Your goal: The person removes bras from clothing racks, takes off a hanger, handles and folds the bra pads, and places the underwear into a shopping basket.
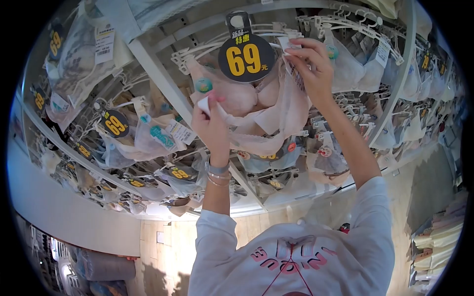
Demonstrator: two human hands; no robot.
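Presently I see the pale bra [240,100] at the front edge of the rack [167,76], partly behind a black price sign [246,58]. The left hand [212,124] pinches a white piece [204,104]; the right hand [314,64] touches its upper right, grip unclear.

sheer lacy cloth bra [242,101], matt plas.-look price disc [247,56], smooth semi-gloss plas. hanger [367,32], printed paper tag [104,47], smooth ptd.-metal-look rack post [163,79], shiny metal bracelet [218,176], matt cotton-type tee [345,261], wood-look flr [175,246] w/ sheen
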